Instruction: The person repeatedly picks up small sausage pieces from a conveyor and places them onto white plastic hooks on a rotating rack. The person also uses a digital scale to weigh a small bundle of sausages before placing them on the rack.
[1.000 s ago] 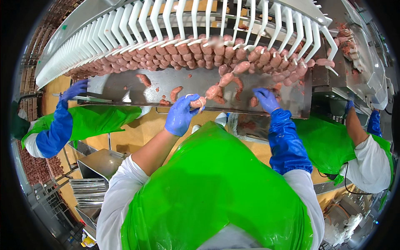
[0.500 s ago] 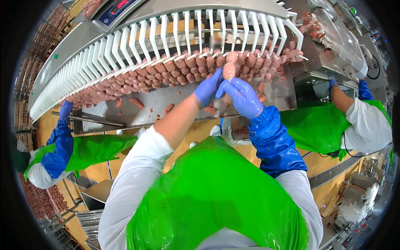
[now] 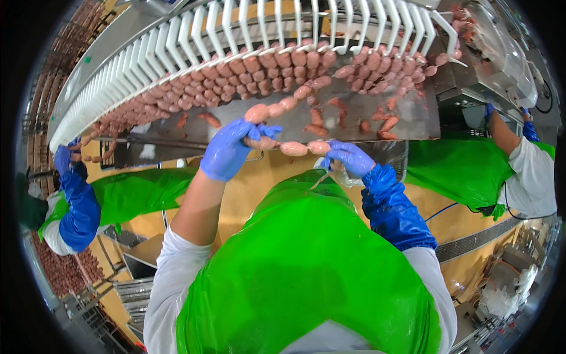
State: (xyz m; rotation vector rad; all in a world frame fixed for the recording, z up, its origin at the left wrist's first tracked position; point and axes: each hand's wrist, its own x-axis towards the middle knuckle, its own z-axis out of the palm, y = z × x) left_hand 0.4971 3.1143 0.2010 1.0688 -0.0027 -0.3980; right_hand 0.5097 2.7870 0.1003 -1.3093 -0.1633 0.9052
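Left hand: blue-gloved left hand [image 3: 229,150] is curled round the sausage chain [image 3: 293,148], so yeah, grasping.
Right hand: blue-gloved right hand [image 3: 351,157] has its fingers closed on the other end, a thin pale strand dangling just below.
Sausage chain: one stretch hangs between the two hands, just off the near edge of the tray; another runs from the left hand up over the tray towards the rack.
Steel tray: the long steel tray [image 3: 197,134] has loose sausages [image 3: 337,109] scattered across it, mostly towards the right, some kinda curled.
Hook rack: row of white hooks [image 3: 171,44] above the tray, crammed with hanging links [image 3: 253,65], with a gap near the right part.
Clear tub-ish thing: see-through plastic [image 3: 400,162] by the tray's near edge; bag or tub, can't tell, and same for what's in it.
Clear cover: a transparent cover [image 3: 492,44] sits on the machine at far right, pinkish bits next to it.
Lower left: metal bin [image 3: 147,251], contents hidden from here, stacked metal trays [image 3: 134,295] below, and a big mass of sausages [image 3: 65,265] further left.
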